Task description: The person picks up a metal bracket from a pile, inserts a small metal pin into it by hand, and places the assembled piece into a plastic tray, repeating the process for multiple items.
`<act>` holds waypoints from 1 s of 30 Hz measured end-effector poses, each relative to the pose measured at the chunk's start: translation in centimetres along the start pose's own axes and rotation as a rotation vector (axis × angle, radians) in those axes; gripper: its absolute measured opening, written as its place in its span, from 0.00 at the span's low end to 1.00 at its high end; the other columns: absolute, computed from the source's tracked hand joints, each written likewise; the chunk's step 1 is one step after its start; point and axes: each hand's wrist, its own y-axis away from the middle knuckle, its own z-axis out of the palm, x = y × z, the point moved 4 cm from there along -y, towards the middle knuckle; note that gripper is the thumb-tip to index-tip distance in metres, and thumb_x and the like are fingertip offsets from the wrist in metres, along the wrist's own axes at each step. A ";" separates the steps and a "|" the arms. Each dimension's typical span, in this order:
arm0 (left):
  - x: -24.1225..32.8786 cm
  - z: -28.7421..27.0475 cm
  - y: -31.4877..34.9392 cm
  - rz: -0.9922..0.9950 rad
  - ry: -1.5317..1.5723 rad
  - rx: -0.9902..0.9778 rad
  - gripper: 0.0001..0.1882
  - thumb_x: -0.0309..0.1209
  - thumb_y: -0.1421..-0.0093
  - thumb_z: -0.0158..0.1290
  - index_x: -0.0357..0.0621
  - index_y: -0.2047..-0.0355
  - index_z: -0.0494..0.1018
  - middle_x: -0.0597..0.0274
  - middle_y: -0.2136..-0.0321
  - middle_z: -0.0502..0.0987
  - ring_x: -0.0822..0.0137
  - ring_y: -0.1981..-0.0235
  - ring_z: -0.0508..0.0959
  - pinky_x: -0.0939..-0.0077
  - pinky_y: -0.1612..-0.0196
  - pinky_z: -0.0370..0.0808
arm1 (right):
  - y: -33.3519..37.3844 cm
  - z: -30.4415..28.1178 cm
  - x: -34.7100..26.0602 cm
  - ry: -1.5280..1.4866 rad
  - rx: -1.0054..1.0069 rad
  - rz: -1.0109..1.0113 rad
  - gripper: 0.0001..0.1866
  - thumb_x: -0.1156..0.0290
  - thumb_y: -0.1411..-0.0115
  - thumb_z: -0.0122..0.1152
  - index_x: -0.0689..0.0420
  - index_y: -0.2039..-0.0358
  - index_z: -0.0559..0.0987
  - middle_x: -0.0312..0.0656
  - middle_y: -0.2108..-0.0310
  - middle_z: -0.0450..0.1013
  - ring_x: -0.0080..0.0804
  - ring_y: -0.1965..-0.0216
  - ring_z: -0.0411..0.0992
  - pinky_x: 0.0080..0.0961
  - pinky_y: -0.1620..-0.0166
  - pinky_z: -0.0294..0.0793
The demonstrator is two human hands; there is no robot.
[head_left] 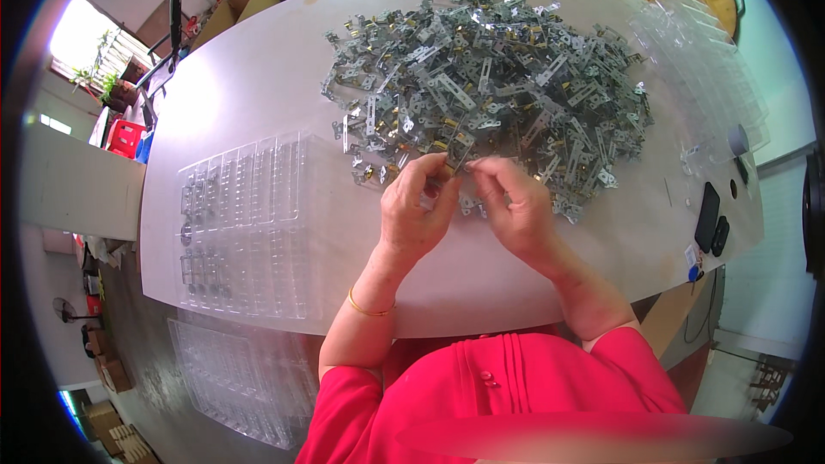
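Observation:
A large pile of small silvery metal brackets (pixel 481 77), some with brass-coloured parts, spreads over the far middle of the table. At the pile's near edge, my left hand (pixel 414 210) is closed, pinching one metal bracket (pixel 458 155) between thumb and fingertips. My right hand (pixel 520 210) is closed too, its thumb and forefinger meeting at the same bracket's right side. The fingers partly cover the piece, so its full shape is hidden. To the left lies a clear plastic compartment tray (pixel 262 236); metal parts sit in its leftmost compartments.
Stacked clear trays (pixel 700 77) stand at the far right, a tape roll (pixel 737 139) beside them. A black phone-like object (pixel 707 216) and keys (pixel 694 273) lie near the right edge. More clear trays (pixel 245 387) are below the table's front left edge. A cardboard box (pixel 249 0) stands beyond.

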 end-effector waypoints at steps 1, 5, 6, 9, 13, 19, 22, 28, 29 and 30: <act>0.0 0.0 0.0 0.011 -0.001 0.003 0.17 0.19 0.44 0.63 0.37 0.54 0.75 0.63 0.68 0.80 0.75 0.70 0.78 0.80 0.67 0.76 | 0.1 0.1 0.0 0.025 -0.029 -0.014 0.07 0.76 0.32 0.57 0.60 0.54 0.78 0.41 0.70 0.77 0.26 0.71 0.76 0.23 0.67 0.75; 0.2 0.2 0.1 0.025 -0.003 -0.003 0.17 0.19 0.44 0.64 0.37 0.54 0.75 0.63 0.68 0.80 0.74 0.71 0.79 0.80 0.67 0.77 | 0.2 -0.1 0.3 -0.075 0.018 0.135 0.06 0.76 0.34 0.60 0.59 0.57 0.78 0.48 0.69 0.78 0.37 0.72 0.79 0.28 0.68 0.76; 0.2 0.3 0.0 0.026 0.000 -0.003 0.17 0.19 0.44 0.64 0.37 0.54 0.75 0.63 0.68 0.80 0.74 0.71 0.79 0.80 0.67 0.77 | 0.2 -0.3 0.4 -0.071 0.020 0.135 0.06 0.76 0.34 0.60 0.59 0.57 0.78 0.48 0.69 0.78 0.37 0.72 0.79 0.28 0.68 0.76; 0.4 0.4 0.0 0.059 -0.055 -0.022 0.17 0.19 0.44 0.63 0.37 0.53 0.75 0.63 0.69 0.81 0.74 0.71 0.79 0.80 0.67 0.77 | 0.0 -0.3 0.1 0.025 -0.009 0.002 0.05 0.76 0.33 0.60 0.58 0.57 0.78 0.46 0.70 0.78 0.34 0.74 0.78 0.27 0.70 0.75; 0.4 -0.1 -0.1 0.040 -0.043 -0.005 0.17 0.20 0.42 0.62 0.37 0.53 0.74 0.62 0.68 0.80 0.74 0.71 0.79 0.79 0.66 0.77 | -0.1 0.1 0.2 0.002 -0.043 0.028 0.05 0.75 0.32 0.58 0.58 0.57 0.77 0.41 0.73 0.77 0.23 0.74 0.75 0.24 0.71 0.73; -1.0 -0.4 0.0 -0.248 0.312 -0.099 0.14 0.23 0.37 0.59 0.35 0.52 0.74 0.63 0.65 0.79 0.75 0.66 0.77 0.80 0.62 0.76 | -0.4 -0.5 1.5 -0.210 0.068 0.086 0.06 0.76 0.30 0.56 0.58 0.54 0.76 0.37 0.65 0.76 0.20 0.70 0.74 0.20 0.67 0.73; -1.5 -0.7 0.4 -0.383 0.566 -0.186 0.13 0.25 0.34 0.57 0.33 0.51 0.74 0.64 0.64 0.79 0.75 0.64 0.77 0.79 0.61 0.75 | -0.6 -0.3 1.0 -0.400 0.072 -0.003 0.09 0.78 0.30 0.54 0.59 0.50 0.76 0.39 0.54 0.74 0.21 0.61 0.74 0.18 0.58 0.74; -1.0 0.7 0.4 -0.270 0.527 -0.376 0.14 0.29 0.35 0.58 0.34 0.52 0.75 0.64 0.63 0.79 0.75 0.63 0.77 0.78 0.58 0.75 | 0.1 -1.0 2.1 -0.398 0.128 0.058 0.09 0.78 0.29 0.52 0.61 0.50 0.76 0.40 0.54 0.76 0.23 0.56 0.75 0.21 0.53 0.77; -0.9 0.6 0.3 -0.224 0.466 -0.364 0.15 0.29 0.36 0.59 0.35 0.51 0.75 0.63 0.63 0.80 0.75 0.63 0.77 0.76 0.58 0.75 | 0.1 -0.9 1.9 -0.437 0.129 0.081 0.09 0.78 0.28 0.51 0.61 0.51 0.76 0.40 0.54 0.77 0.23 0.55 0.75 0.22 0.53 0.78; -0.7 0.7 0.2 -0.179 0.413 -0.359 0.15 0.29 0.36 0.59 0.36 0.51 0.75 0.63 0.63 0.80 0.74 0.63 0.78 0.75 0.59 0.76 | 0.1 -1.0 1.8 -0.465 0.133 0.108 0.09 0.78 0.28 0.51 0.61 0.51 0.77 0.40 0.54 0.77 0.23 0.55 0.75 0.22 0.52 0.78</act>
